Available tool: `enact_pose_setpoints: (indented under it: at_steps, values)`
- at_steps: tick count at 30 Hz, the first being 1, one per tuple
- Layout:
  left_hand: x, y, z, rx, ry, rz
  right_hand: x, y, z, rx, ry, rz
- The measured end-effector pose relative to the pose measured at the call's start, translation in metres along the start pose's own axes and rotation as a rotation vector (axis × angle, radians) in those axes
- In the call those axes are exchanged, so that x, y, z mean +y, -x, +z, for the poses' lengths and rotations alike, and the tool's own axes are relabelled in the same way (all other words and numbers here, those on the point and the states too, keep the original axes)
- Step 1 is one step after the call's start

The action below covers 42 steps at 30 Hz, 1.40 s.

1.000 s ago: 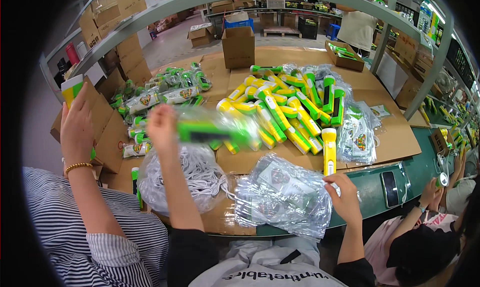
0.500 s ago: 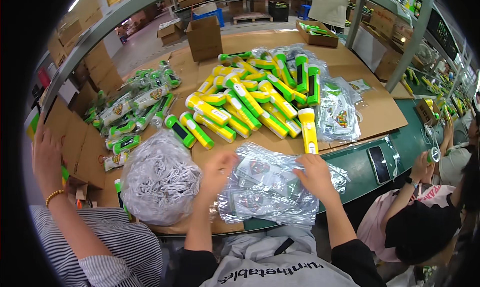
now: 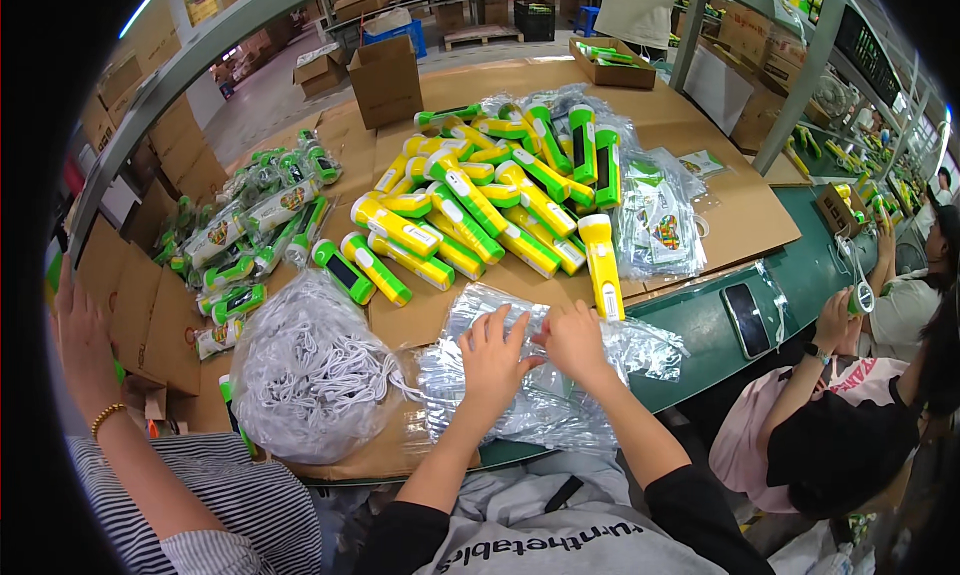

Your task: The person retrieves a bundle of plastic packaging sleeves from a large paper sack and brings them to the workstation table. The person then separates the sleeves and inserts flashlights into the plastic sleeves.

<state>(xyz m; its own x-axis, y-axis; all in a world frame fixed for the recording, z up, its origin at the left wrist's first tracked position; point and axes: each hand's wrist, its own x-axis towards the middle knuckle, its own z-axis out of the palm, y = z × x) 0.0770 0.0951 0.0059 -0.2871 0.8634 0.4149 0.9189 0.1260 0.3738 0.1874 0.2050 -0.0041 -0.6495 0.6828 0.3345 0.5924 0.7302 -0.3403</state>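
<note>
A pile of clear plastic bags (image 3: 455,375) lies flat in front of me at the table's near edge. My left hand (image 3: 493,360) rests over it with fingers spread. Close beside it, my right hand (image 3: 577,347) has its fingers bent into a pinch above the bags; what is between the fingertips is hidden. One yellow-and-white flashlight (image 3: 601,265) lies just beyond my right hand. To the left sits a big clear bag of white cords (image 3: 320,375), a cord end trailing toward the plastic bags. Behind is a heap of green-and-yellow flashlights (image 3: 465,200).
Bagged flashlights (image 3: 270,210) are piled at the left. Flat packets (image 3: 655,225) and a phone (image 3: 745,320) lie to the right. An open carton (image 3: 387,83) and a box of flashlights (image 3: 615,65) stand at the back. Co-workers sit on both sides; one's arm (image 3: 130,445) is at left.
My left hand has moved right onto the plastic bags. My right hand has come left toward it and its fingers have curled in. The whole view has shifted slightly.
</note>
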Motion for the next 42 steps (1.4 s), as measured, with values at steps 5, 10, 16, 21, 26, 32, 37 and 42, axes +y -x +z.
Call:
enact_pose_setpoints:
  at_steps: [5,10,16,21,26,32,37,42]
  values:
    - [-0.006,0.003,-0.023,0.171,-0.182,0.243,-0.024,0.014,-0.036,0.188,-0.186,-0.297]
    - [0.018,0.0,-0.08,0.188,0.18,0.296,-0.025,0.01,-0.099,0.198,-0.211,-0.495]
    - [0.024,0.002,-0.064,0.203,0.13,0.333,-0.022,0.021,-0.091,0.119,-0.329,-0.448]
    - [0.004,0.008,-0.077,0.327,-0.109,0.26,-0.001,0.019,-0.09,0.147,-0.259,-0.359]
    - [-0.012,0.032,-0.09,0.35,-0.023,0.123,0.013,0.023,-0.089,0.123,-0.242,-0.245]
    - [0.01,0.039,-0.09,0.478,0.263,0.046,-0.056,0.031,-0.085,0.5,-0.1,-0.467]
    - [0.016,0.041,-0.08,0.539,0.355,0.048,-0.08,0.046,-0.057,0.481,-0.223,-0.528]
    - [0.01,0.045,-0.069,0.565,0.37,0.083,-0.084,0.049,-0.056,0.395,-0.277,-0.442]
